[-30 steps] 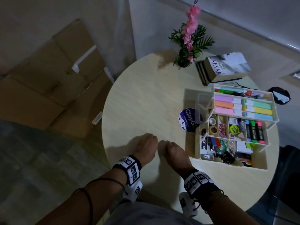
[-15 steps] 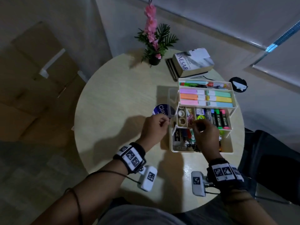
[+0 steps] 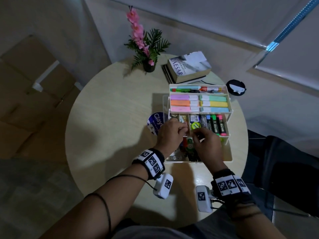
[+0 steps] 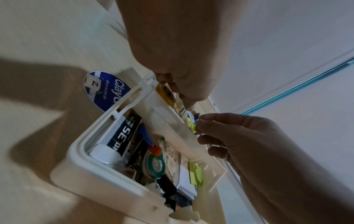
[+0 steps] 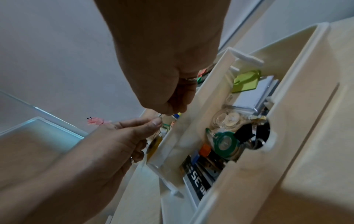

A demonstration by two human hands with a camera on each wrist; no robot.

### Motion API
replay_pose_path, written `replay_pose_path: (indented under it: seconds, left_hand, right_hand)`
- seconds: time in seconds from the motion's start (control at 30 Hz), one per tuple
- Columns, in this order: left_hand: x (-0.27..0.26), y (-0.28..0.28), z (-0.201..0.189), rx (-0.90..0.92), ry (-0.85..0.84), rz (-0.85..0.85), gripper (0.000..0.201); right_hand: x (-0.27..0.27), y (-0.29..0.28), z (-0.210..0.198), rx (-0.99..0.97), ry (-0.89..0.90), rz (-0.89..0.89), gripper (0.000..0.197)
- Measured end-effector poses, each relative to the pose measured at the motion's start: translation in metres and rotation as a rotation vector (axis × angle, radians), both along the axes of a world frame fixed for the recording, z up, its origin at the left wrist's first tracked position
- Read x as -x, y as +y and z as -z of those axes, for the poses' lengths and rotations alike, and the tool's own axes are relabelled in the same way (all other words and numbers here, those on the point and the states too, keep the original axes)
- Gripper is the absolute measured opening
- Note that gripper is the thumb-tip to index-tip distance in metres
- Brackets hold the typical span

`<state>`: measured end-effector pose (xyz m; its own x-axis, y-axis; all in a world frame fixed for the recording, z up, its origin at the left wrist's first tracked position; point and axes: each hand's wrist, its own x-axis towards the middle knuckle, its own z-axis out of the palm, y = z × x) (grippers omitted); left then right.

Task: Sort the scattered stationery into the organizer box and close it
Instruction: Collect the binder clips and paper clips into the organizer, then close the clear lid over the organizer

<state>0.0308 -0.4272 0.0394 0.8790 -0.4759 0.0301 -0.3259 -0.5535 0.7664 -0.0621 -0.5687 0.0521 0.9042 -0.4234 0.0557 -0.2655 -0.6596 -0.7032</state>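
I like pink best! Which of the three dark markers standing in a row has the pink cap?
The dark marker at the right end of the row in the organizer box. Its neighbours have a green and a blue cap.

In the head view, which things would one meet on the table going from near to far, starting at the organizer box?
organizer box → pastel highlighters in its raised top tray → book → potted pink flowers

My head camera looked steeply down on the round table (image 3: 110, 118); both wrist cameras faced up, close beneath my fingers, sharing the organizer box (image 3: 227, 152).
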Motion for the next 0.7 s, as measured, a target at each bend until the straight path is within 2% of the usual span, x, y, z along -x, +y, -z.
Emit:
replay_pose_path:
  seconds: [0.13,0.23,0.33,0.4,0.47,0.53,0.6,0.7]
  left_hand:
    - [-0.004,0.005,0.000,0.122,0.039,0.030,0.020]
    - [-0.013,0.017,-0.009,0.235,0.015,0.024,0.016]
    - [-0.035,0.028,-0.016,0.277,-0.060,-0.105,0.005]
    - [-0.063,0.032,-0.016,0.243,-0.043,-0.226,0.004]
    - [-0.100,0.036,-0.006,0.122,0.090,-0.297,0.007]
    - [-0.133,0.041,0.009,-0.004,0.278,-0.288,0.016]
    - [-0.155,0.042,0.022,-0.027,0.425,-0.262,0.023]
    - [-0.169,0.033,0.036,-0.064,0.508,-0.204,0.040]
  right_hand:
    - [-0.009,-0.017,-0.015,0.020,-0.029,-0.030,0.009]
    - [-0.024,-0.030,-0.029,0.079,-0.079,-0.051,0.009]
    - [-0.039,-0.045,-0.037,0.124,-0.113,-0.010,0.007]
    - [-0.048,-0.059,-0.037,0.166,-0.115,0.084,0.010]
    - [-0.052,-0.074,-0.032,0.218,-0.100,0.178,0.016]
    - [-0.053,-0.087,-0.027,0.241,-0.062,0.231,0.023]
    - [-0.052,-0.096,-0.022,0.248,-0.021,0.243,0.030]
    - [-0.052,-0.107,-0.016,0.259,-0.008,0.225,0.032]
